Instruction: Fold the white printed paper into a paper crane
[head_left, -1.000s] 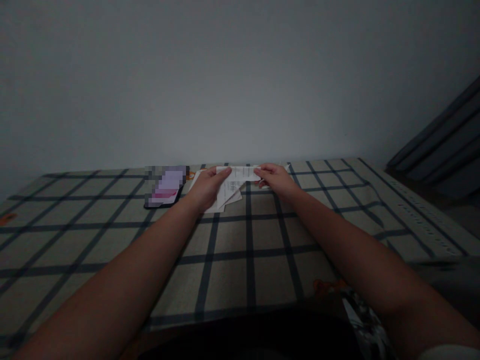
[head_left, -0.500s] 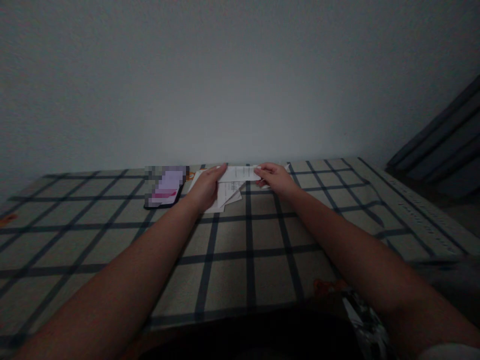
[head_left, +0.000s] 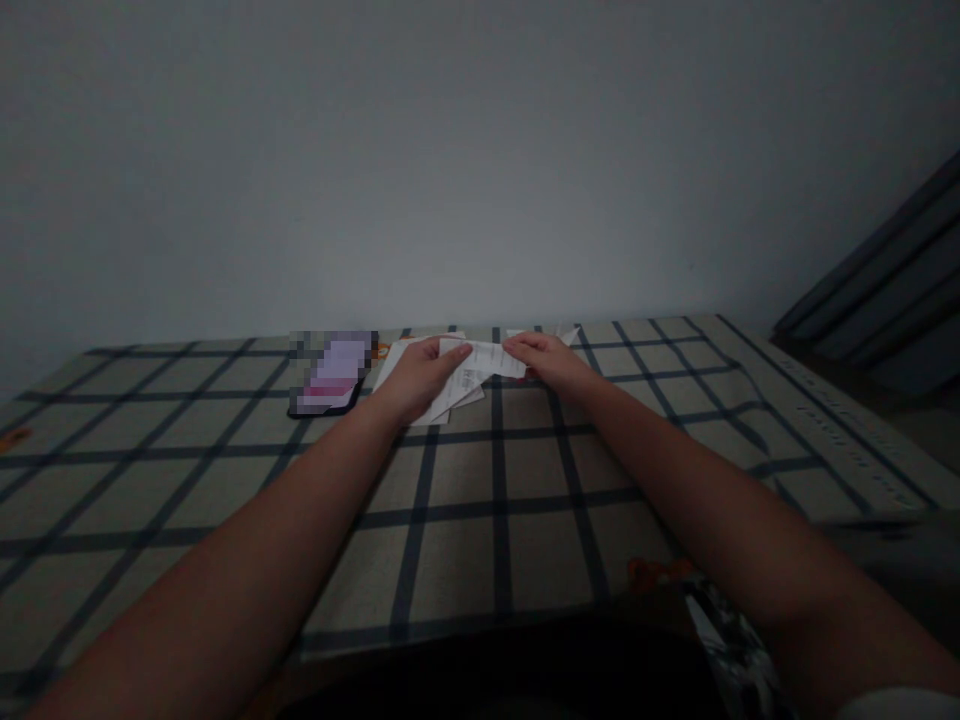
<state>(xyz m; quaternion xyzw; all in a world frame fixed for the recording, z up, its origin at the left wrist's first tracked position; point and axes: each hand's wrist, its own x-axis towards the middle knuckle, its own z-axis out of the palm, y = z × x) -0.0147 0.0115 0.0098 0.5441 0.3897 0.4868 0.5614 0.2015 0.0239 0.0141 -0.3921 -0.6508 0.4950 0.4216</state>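
Observation:
Between my two hands stretches a small white printed slip of paper (head_left: 491, 356). My left hand (head_left: 424, 378) is closed on its left end, thumb on top. At the right end, my right hand (head_left: 547, 358) pinches the slip between thumb and fingers. Several white printed papers (head_left: 442, 408) lie fanned out on the cloth beneath and beside my left hand. Behind my right hand rests another whitish paper or wrapper (head_left: 568, 334), partly hidden by the fingers.
A phone (head_left: 334, 375) with a lit, pixelated screen lies left of the papers. The checked tablecloth (head_left: 465, 540) covers the surface up to the pale wall (head_left: 480, 170). Dark folded fabric (head_left: 885, 260) hangs at the right.
The slip has tilted, its right end now lower and nearer to me. My left thumb has slid rightward and down along it. The phone has not moved.

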